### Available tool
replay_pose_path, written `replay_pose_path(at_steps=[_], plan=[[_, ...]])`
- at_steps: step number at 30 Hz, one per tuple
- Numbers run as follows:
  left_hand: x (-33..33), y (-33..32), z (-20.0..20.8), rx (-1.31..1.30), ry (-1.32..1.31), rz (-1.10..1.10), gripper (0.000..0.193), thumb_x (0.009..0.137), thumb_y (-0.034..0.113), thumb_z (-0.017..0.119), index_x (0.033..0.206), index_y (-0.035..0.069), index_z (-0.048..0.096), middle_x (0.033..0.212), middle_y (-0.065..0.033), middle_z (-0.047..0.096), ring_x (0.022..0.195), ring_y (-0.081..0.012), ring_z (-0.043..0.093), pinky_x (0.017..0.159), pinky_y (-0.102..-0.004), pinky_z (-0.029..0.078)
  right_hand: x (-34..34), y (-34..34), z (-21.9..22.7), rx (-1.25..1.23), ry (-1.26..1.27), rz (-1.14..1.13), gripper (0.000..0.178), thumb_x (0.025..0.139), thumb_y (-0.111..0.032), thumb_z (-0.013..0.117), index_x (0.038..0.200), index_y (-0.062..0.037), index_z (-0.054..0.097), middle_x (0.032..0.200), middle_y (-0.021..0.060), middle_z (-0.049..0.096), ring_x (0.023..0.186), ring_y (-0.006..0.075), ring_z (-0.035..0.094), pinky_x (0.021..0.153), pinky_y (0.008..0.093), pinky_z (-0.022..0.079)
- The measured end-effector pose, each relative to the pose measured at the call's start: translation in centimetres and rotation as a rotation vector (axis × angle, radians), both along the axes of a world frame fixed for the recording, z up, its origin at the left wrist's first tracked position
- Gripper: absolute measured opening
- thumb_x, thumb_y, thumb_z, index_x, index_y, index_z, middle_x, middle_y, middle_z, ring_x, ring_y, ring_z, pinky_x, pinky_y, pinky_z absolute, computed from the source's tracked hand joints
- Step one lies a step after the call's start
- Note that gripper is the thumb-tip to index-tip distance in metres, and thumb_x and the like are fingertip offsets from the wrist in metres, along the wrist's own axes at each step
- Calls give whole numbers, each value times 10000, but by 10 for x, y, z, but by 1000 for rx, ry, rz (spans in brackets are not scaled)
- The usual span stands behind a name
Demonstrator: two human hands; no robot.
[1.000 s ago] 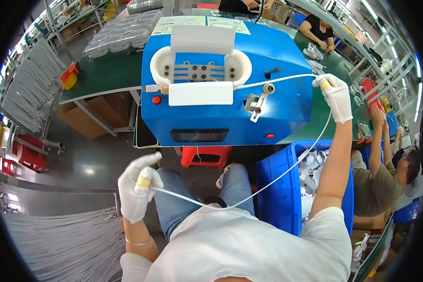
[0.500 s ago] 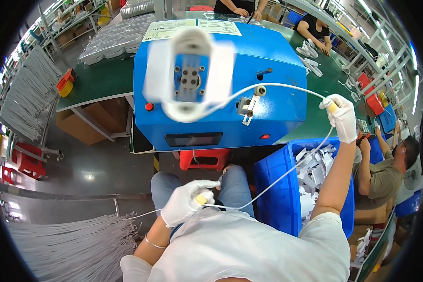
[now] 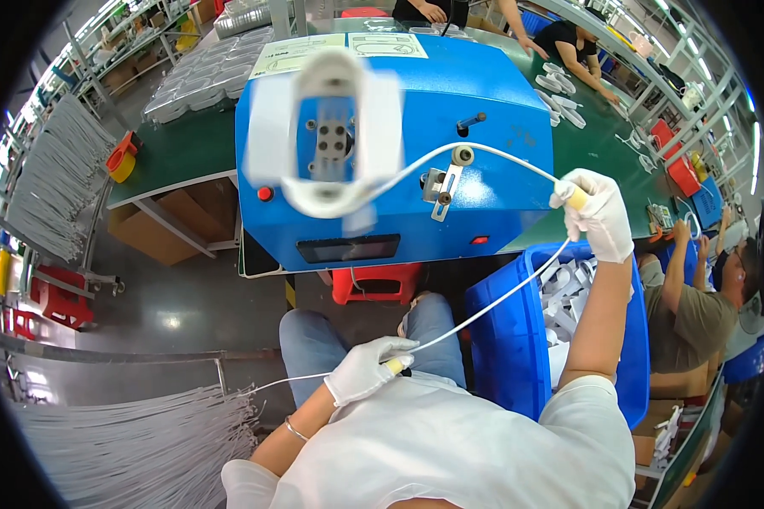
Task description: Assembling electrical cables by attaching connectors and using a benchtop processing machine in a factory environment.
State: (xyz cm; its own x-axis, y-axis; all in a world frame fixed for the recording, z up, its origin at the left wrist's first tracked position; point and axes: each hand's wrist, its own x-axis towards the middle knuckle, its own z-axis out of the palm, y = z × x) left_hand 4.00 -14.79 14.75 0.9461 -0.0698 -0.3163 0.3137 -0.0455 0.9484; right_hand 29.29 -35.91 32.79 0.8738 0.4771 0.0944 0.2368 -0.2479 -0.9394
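A thin white cable (image 3: 484, 316) runs from the bundle at my lower left, through both hands and up to the blue machine (image 3: 484, 93). My left hand (image 3: 367, 370), in a white glove with a yellow band on one finger, is closed on the cable above my lap. My right hand (image 3: 601, 216), gloved the same way and raised at the machine's right side, grips the cable higher up. From there the cable passes by a small guide roller (image 3: 463, 156) to the white blurred winding head (image 3: 331, 140) at the machine's front, where it forms a loop.
A blue bin (image 3: 501, 339) of white pieces stands at my right. Long grey-white cables (image 3: 127, 441) hang at lower left. A green table (image 3: 174, 157) carries clear trays (image 3: 204, 81) and a tape roll (image 3: 121, 161). A red stool (image 3: 373, 282) is under the machine; other people work beyond and at right.
My left hand has moved right along the cable, toward my body's middle. My right hand has shifted a little left and down. The winding head stays blurred.
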Motion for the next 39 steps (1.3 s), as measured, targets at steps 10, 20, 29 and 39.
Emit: replay_pose_path(at_steps=[10,20,29,39], plan=[[-5,-3,-9,62,-48,-68,318,885,103,611,1190,18,585,1007,-90,659,900,-146,620,832,-272,483,-19,27,5,33,104,83,249,853,-196,643,722,7,582,504,9,492,318,79,420,312,204,326],[13,-11,-6,243,-164,-355,355,851,167,618,1194,81,594,945,-111,666,857,-226,632,809,-310,483,-30,3,-14,176,136,13,319,877,-242,603,679,0,539,490,-11,428,325,41,332,289,210,314],[53,55,135,557,-280,-684,374,845,280,641,1186,129,610,1001,-58,655,918,-204,619,824,-309,479,-35,50,5,16,-195,-28,262,856,-253,661,746,-17,629,663,27,601,398,55,455,377,179,324],[113,142,276,974,-1102,4,191,842,63,617,1004,92,714,912,-69,688,746,-107,611,692,-239,504,58,117,45,-123,-1296,-86,105,808,-175,687,826,-72,699,736,20,623,629,119,561,580,233,453]])
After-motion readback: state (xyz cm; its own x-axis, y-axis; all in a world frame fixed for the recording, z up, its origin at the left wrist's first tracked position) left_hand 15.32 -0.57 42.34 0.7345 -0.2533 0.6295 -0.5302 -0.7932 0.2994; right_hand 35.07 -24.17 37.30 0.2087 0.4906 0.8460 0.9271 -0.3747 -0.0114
